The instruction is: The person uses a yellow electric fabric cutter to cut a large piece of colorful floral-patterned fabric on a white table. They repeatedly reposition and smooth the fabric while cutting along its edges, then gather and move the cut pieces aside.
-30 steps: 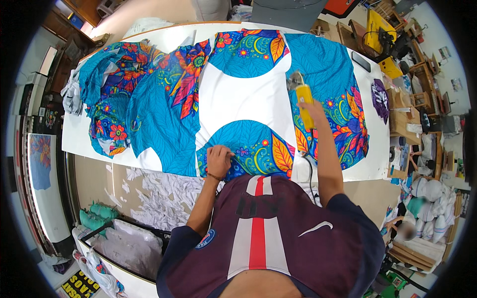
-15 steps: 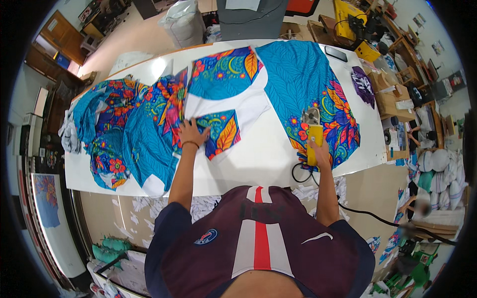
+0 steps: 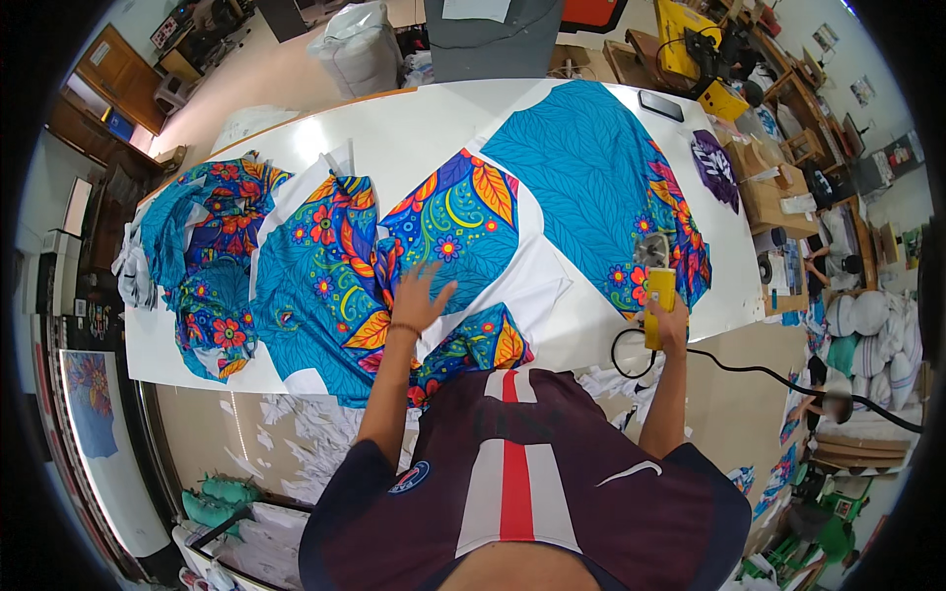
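My left hand [image 3: 422,298] lies with its fingers spread on a printed fabric piece [image 3: 455,229], blue with bright orange, purple and green flowers. A smaller printed piece with white edging [image 3: 485,340] is bunched close to my body beside that hand. In my right hand [image 3: 670,327] is a yellow electric fabric cutter [image 3: 659,294], its round metal head resting over the right side of a large teal leaf-patterned panel [image 3: 581,167]. The cutter's black cord [image 3: 759,368] loops near the table edge and runs off to the right.
More crumpled printed fabric [image 3: 222,266] is heaped on the left of the white table [image 3: 409,113]. A phone [image 3: 661,105] and a purple cloth [image 3: 715,169] lie at the right end. White scraps [image 3: 320,438] litter the floor below; a cardboard box [image 3: 764,187] stands beyond.
My left hand has moved right, and the fabric around it has shifted right and nearer to me. The cutter has gone right with my right hand, and the large panel's left side has swung left.
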Motion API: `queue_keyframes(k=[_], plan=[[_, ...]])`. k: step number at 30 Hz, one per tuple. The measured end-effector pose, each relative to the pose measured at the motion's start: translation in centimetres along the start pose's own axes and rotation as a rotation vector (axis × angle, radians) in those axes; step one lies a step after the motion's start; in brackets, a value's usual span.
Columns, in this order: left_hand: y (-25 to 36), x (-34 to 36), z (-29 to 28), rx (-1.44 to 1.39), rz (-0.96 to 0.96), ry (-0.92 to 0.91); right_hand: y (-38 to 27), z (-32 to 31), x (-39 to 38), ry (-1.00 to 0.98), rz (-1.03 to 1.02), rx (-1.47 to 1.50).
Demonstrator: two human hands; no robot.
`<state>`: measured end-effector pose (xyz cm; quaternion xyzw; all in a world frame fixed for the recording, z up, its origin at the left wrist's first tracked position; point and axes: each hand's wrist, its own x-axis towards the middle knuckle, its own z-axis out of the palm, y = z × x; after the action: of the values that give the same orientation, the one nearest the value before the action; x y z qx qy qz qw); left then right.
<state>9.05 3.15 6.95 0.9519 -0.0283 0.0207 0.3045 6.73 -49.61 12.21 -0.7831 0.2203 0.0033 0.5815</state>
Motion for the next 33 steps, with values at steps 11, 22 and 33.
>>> queue_keyframes(k=[11, 22, 33], plan=[[4.2, 2.4, 3.9, 0.184, 0.005, 0.023, 1.7, 4.8, -4.4, -0.124, -0.046, -0.211], [10.6, -0.9, 9.5, -0.112, 0.104, 0.011, -0.7, 7.3, -7.0, -0.042, -0.102, -0.689], [4.1, -1.9, 7.3, -0.113, 0.194, 0.25, -4.6, 14.9, -4.7, -0.131, -0.029, -0.839]])
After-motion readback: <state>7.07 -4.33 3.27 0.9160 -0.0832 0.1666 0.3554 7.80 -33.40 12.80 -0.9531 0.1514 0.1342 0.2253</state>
